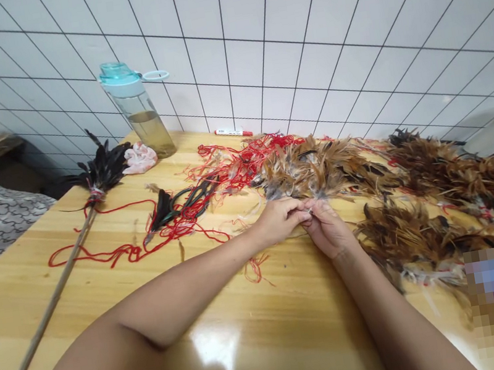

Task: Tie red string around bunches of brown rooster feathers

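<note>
My left hand point(281, 220) and my right hand point(329, 231) meet at the fingertips over the middle of the table. Both are closed in a pinch on something small and greyish, too little of it showing to name. Just beyond the fingers lies a heap of brown feathers point(319, 167). Tangled red string point(248, 163) spreads to the left of that heap, and a few loose strands lie under my left forearm. Among the string rest dark-handled scissors point(188, 200), partly covered, beside a small black feather bunch point(163, 209).
At the left, a stick point(53, 297) with black feathers point(105, 163) tied at its top leans across the table edge. A water bottle point(148, 122), crumpled plastic point(140, 158) and a marker point(233, 132) stand or lie near the tiled wall. More brown feathers point(409, 234) cover the right side.
</note>
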